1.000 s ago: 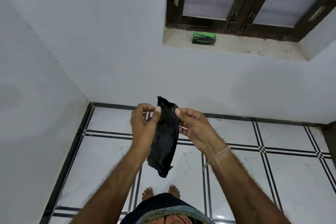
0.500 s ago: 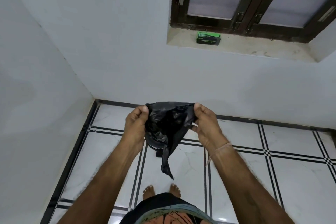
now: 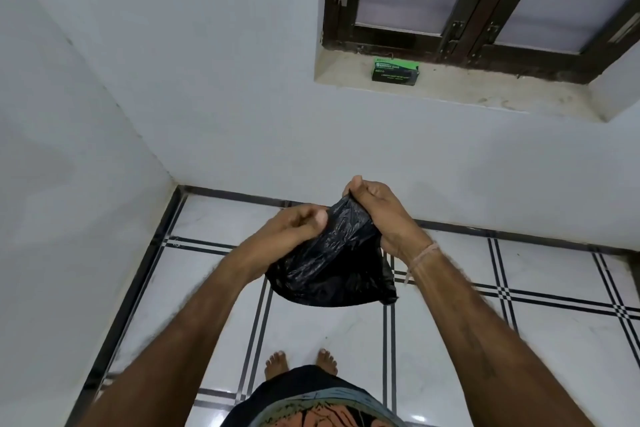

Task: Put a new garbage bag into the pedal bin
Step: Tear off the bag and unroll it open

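Out in front of you, above the tiled floor [image 3: 311, 329], your left hand [image 3: 298, 227] pinches one side of the garbage bag [image 3: 332, 267] between thumb and curled fingers. The bag is black and crumpled. It hangs between both hands, and its lower part sags free above your feet. Your right hand [image 3: 379, 215] pinches the opposite edge, slightly higher. This two-point hold appears intended to separate the film layers and find the mouth. Further right, a green box [image 3: 396, 70] rests on the window sill [image 3: 485, 94], probably the bag supply. No pedal bin is in view; locate it before lowering the bag.
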The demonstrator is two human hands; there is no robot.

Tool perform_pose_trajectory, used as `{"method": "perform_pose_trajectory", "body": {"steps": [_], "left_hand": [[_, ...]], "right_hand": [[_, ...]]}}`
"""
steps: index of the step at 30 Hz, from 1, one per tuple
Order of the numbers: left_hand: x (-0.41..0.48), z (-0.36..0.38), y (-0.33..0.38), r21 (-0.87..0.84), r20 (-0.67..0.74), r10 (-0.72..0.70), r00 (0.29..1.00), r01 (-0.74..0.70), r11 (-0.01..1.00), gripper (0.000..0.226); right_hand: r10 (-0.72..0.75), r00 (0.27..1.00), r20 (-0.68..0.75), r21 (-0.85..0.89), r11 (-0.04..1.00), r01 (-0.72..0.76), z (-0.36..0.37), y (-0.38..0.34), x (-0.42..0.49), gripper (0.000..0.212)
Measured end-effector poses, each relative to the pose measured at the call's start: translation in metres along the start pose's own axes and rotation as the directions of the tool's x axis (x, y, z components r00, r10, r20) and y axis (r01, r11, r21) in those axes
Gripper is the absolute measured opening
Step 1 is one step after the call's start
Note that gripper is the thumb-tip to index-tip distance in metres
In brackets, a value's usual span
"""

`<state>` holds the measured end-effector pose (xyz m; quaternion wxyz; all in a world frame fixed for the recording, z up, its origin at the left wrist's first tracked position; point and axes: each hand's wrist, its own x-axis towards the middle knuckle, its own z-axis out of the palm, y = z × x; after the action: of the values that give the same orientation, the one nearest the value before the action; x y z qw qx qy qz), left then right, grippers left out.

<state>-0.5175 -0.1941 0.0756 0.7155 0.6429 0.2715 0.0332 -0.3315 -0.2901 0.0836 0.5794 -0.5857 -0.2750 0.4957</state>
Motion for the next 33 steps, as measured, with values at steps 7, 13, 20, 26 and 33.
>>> {"method": "perform_pose_trajectory", "body": {"steps": [7,13,20,26,33], "left_hand": [[0.018,0.031,-0.003,-0.29,-0.274,-0.064,0.96,-0.019,0.957,0.019],[0.028,0.043,0.002,-0.55,-0.432,-0.201,0.879,-0.081,0.831,0.029],[0.03,0.045,0.0,-0.568,-0.373,-0.233,0.898,-0.022,0.823,0.019],[0.036,0.047,-0.009,-0.648,-0.353,-0.268,0.896,-0.027,0.761,0.025],[0.039,0.042,-0.015,-0.646,-0.353,-0.277,0.894,-0.018,0.763,0.042]], "right_hand": [[-0.215,0.928,-0.304,-0.388,0.918,0.085,-0.016,0.011,0.02,0.033],[-0.137,0.962,-0.237,-0.165,0.981,0.099,0.016,0.022,-0.023,0.019],[-0.04,0.95,-0.308,-0.027,0.999,0.033,0.012,0.023,-0.021,0.01],[0.259,0.934,-0.248,0.3,0.937,-0.18,0.011,0.023,-0.016,0.012],[0.308,0.921,-0.239,0.43,0.884,-0.184,-0.002,0.03,-0.008,0.018]]}}
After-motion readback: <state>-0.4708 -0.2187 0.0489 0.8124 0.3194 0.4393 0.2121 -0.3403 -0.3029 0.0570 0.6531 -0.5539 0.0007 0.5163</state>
